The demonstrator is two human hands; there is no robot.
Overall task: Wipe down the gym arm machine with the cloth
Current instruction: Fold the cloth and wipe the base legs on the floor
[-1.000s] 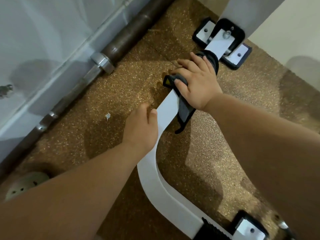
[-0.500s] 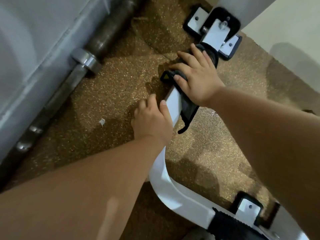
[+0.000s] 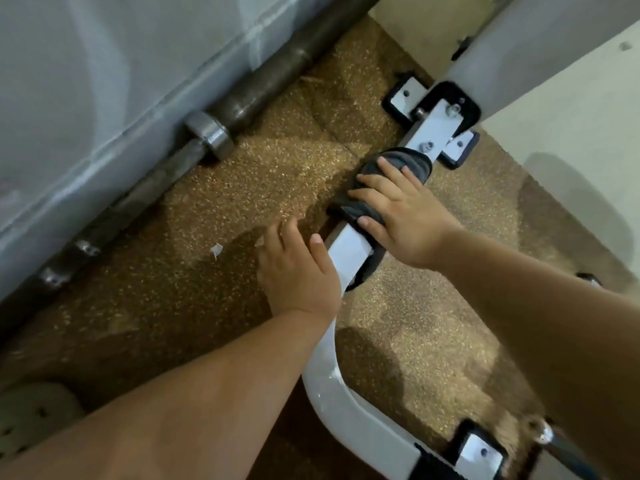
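The gym machine's white base bar [image 3: 349, 249] runs along the floor from lower centre up to a bolted joint at upper right. A dark cloth [image 3: 410, 164] is draped over the bar near that joint. My right hand [image 3: 403, 216] lies flat on the cloth with fingers spread, pressing it onto the bar. My left hand [image 3: 299, 268] rests on the bar's left side just below the cloth, thumb on the white surface, fingers down toward the floor.
A steel barbell [image 3: 207, 133] lies on the speckled brown rubber floor [image 3: 173, 289] along a grey wall at left. Black-edged foot plates [image 3: 403, 95] bolt the frame down at upper right, and another foot plate [image 3: 479, 452] sits at bottom right. A small white scrap [image 3: 216, 250] lies on the floor.
My right hand has slid the cloth farther up the bar toward the bolted joint. My left hand stays on the bar just below it.
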